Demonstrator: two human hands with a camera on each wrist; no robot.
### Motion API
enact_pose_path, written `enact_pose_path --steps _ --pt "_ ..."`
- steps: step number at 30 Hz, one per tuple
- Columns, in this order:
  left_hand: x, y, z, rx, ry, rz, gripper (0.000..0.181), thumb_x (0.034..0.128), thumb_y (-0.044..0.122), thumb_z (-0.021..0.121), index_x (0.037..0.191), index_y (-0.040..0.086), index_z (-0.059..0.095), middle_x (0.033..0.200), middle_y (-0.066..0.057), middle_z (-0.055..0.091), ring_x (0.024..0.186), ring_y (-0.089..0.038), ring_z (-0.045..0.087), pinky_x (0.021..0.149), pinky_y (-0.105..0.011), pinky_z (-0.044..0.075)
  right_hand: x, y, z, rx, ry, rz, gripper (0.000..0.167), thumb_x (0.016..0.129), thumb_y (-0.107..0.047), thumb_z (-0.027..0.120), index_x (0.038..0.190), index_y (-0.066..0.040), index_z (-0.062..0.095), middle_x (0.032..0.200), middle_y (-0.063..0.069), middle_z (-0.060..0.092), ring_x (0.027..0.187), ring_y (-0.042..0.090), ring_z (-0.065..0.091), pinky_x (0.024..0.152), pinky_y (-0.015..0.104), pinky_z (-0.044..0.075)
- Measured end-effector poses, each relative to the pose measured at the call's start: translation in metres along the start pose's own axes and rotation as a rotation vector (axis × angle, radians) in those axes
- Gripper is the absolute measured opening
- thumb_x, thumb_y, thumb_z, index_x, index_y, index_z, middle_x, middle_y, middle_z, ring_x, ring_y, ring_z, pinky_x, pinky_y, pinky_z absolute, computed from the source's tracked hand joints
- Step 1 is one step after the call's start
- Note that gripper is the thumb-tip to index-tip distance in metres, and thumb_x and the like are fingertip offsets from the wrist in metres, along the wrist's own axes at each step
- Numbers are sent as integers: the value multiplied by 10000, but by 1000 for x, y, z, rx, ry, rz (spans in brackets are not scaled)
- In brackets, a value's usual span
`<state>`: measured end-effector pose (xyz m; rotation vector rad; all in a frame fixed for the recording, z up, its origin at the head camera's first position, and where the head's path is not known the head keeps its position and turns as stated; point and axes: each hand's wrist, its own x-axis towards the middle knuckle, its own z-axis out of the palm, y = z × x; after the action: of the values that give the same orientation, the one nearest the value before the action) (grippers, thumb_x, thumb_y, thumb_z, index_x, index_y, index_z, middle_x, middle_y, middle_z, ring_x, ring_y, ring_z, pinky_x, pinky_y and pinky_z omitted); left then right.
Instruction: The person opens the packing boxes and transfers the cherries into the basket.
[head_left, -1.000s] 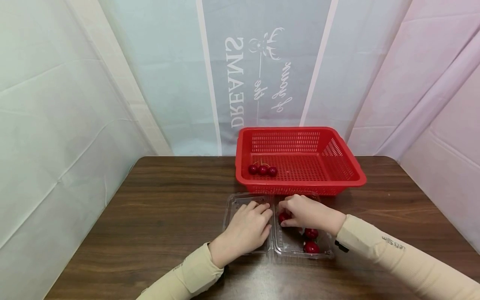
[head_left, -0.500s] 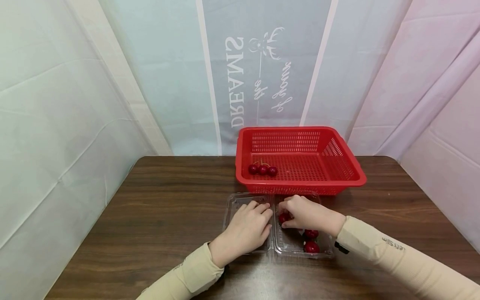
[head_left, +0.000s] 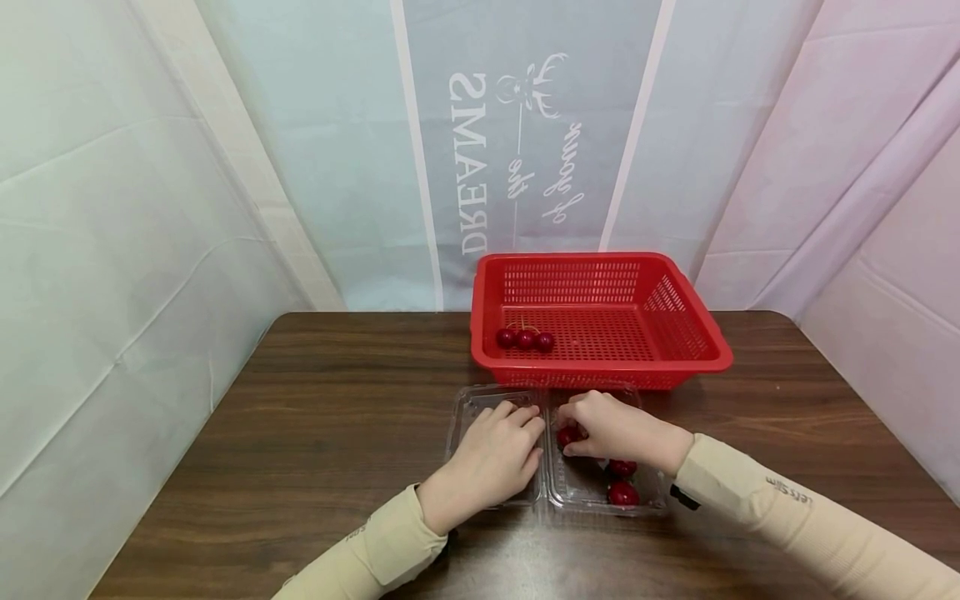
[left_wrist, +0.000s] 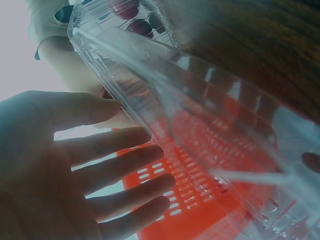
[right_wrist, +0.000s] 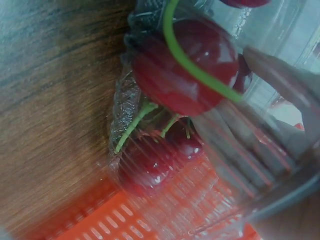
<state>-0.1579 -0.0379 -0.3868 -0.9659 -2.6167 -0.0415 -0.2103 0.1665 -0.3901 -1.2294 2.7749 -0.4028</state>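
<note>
A clear hinged plastic container lies open on the table, its lid half (head_left: 467, 408) on the left and its other half (head_left: 577, 502) on the right. My left hand (head_left: 495, 454) rests over the lid side, fingers nearly straight along the middle edge. My right hand (head_left: 617, 423) reaches into the right half and pinches a dark red cherry (head_left: 567, 436) between thumb and fingers. Two more cherries show near its wrist, a nearer cherry (head_left: 623, 494) and a partly covered cherry (head_left: 622, 468). Green-stemmed cherries (right_wrist: 147, 165) show through the plastic in the right wrist view.
Behind the container stands a red perforated basket (head_left: 600, 366), with three stemmed cherries (head_left: 526, 340) at its left front. The brown wooden table (head_left: 337, 417) extends to both sides. Pale fabric (head_left: 360, 167) hangs around its back and sides.
</note>
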Motion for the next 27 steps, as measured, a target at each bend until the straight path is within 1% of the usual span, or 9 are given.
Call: enact_pose_path --steps 6,11,15,25,27 --pt "0 0 0 -1 4 2 239 840 300 646 1026 154 680 1146 3 666 957 -180 584 732 -324 478 -2 -3 -4 19 2 7 216 747 -155 785 924 -69 695 852 24 680 611 32 543 558 182 456" --pt "0 0 0 -3 13 4 233 836 295 651 1019 154 683 1140 1 669 952 -182 586 728 -321 478 -4 -5 -11 17 6 31 218 753 -157 782 934 -69 698 846 19 675 571 -3 484 536 173 435" --pt "0 0 -1 -3 8 4 234 842 299 643 1021 153 679 1143 2 666 954 -182 582 724 -322 476 -5 -7 -16 6 20 45 204 758 -162 778 923 -74 695 838 13 664 571 -1 467 528 177 422" --pt "0 0 -1 -1 12 9 235 840 301 644 1018 152 678 1144 2 666 950 -184 583 716 -320 476 -10 -12 -29 -14 55 30 191 772 -170 766 928 -86 694 810 -8 638 582 9 423 517 177 386" --pt "0 0 -1 -3 9 8 235 841 298 643 1020 150 677 1144 1 665 951 -185 583 716 -320 476 -11 -13 -32 -11 53 35 188 774 -179 766 928 -99 694 810 -19 633 594 25 444 525 175 392"
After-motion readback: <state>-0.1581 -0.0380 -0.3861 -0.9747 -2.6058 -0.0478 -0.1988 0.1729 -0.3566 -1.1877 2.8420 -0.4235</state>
